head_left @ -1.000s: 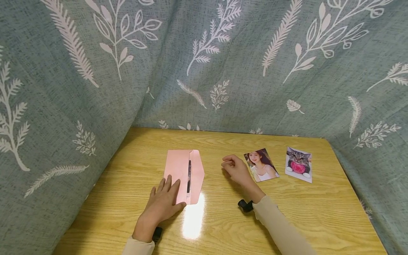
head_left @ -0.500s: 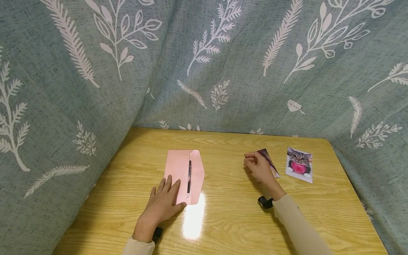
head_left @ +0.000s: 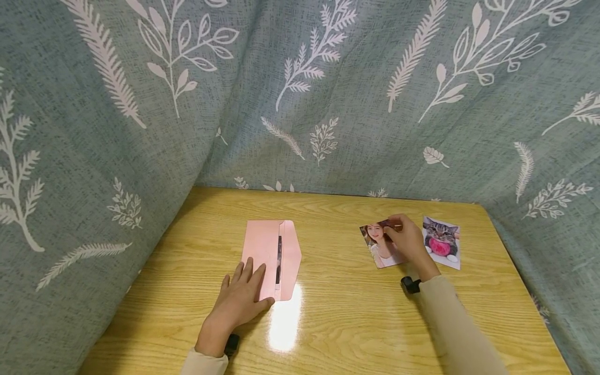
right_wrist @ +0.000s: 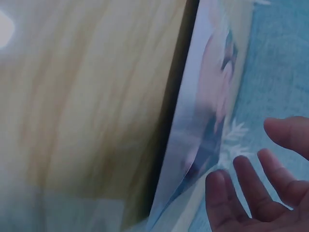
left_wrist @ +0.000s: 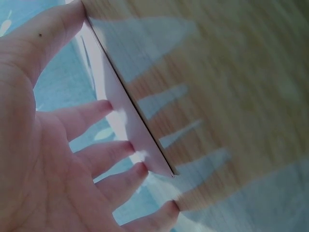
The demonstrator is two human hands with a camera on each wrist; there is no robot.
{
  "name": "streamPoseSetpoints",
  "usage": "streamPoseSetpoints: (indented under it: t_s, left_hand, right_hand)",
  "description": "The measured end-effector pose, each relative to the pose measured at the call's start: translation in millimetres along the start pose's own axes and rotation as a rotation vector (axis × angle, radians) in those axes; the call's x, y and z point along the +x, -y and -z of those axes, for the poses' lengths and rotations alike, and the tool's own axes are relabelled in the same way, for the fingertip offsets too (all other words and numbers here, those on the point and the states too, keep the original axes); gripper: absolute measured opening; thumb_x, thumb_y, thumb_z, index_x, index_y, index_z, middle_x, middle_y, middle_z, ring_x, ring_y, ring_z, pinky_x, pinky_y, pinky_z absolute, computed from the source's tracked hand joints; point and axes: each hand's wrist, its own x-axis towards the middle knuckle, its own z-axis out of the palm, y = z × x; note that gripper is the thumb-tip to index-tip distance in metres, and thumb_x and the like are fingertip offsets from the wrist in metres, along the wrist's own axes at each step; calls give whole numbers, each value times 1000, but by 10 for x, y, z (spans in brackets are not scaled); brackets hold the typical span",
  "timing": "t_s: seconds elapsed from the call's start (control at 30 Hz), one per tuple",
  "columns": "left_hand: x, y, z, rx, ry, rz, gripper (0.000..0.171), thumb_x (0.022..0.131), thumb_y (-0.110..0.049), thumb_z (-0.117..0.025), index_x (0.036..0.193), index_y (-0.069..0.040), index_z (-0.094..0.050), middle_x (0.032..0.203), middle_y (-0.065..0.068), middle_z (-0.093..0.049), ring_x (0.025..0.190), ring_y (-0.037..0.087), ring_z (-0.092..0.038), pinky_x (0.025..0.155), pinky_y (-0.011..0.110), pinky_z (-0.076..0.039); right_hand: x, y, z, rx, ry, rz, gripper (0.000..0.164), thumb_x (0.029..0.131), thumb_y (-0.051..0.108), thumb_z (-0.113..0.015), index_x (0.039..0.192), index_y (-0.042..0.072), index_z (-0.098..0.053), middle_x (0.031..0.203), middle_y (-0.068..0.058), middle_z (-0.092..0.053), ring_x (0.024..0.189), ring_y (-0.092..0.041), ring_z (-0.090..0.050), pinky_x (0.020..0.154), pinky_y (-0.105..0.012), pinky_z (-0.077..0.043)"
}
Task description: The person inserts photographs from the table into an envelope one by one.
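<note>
My left hand (head_left: 238, 298) lies with fingers spread on the lower left part of a pink envelope (head_left: 262, 239). The thumb reaches the envelope's near edge. Its flap points right, and a dark strip of a picture (head_left: 279, 260) shows in the opening. In the left wrist view, the fingertips touch the envelope (left_wrist: 128, 128). My right hand (head_left: 410, 244) is over the right side of a photo of a person (head_left: 382, 254), covering part of it. Seen from the right wrist, the fingers (right_wrist: 260, 193) are loosely bent, holding nothing, beside the photo (right_wrist: 207, 111).
A photo of a cat with a pink-red round thing (head_left: 439, 242) lies right of my right hand. Both photos are on the wooden table (head_left: 342, 323). A blue-green curtain with white leaves (head_left: 347, 94) hangs behind and along both sides.
My right hand has moved right, from left of the photo of a person across to its right side. The left hand, envelope and both photos have stayed in place.
</note>
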Motion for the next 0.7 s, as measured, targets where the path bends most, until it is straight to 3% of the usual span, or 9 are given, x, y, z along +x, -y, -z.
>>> streamPoseSetpoints:
  t_s: [0.2, 0.4, 0.57, 0.7]
  left_hand:
    - [-2, 6, -8, -1, 1, 1, 84, 91, -47, -71, 157, -11, -34, 162, 24, -16, 148, 45, -12, 110, 72, -13]
    - [-2, 13, -8, 11, -6, -4, 84, 90, -47, -72, 157, -11, -35, 162, 25, -17, 148, 46, -13, 110, 72, -14]
    - [-1, 16, -8, 14, -1, -4, 84, 91, -48, -71, 157, -11, -35, 162, 25, -17, 148, 46, -13, 110, 72, -14]
    - [-1, 15, -6, 10, 3, 1, 83, 91, -47, -71, 157, -11, -34, 162, 24, -16, 148, 45, -12, 110, 72, -14]
  right_hand:
    - [87, -97, 64, -137, 22, 52, 50, 98, 12, -62, 140, -11, -46, 129, -37, -53, 115, -50, -54, 90, -61, -47]
    - [162, -168, 66, -239, 14, 71, 56, 95, 15, -66, 140, -12, -46, 121, -36, -56, 110, -50, -51, 89, -62, -42]
    - [216, -196, 42, -325, 36, 78, 58, 94, 20, -68, 140, -10, -48, 126, -37, -53, 120, -53, -43, 102, -67, -27]
    - [234, -179, 27, -370, 49, 68, 56, 95, 23, -68, 138, -8, -50, 131, -38, -49, 125, -54, -38, 105, -68, -19]
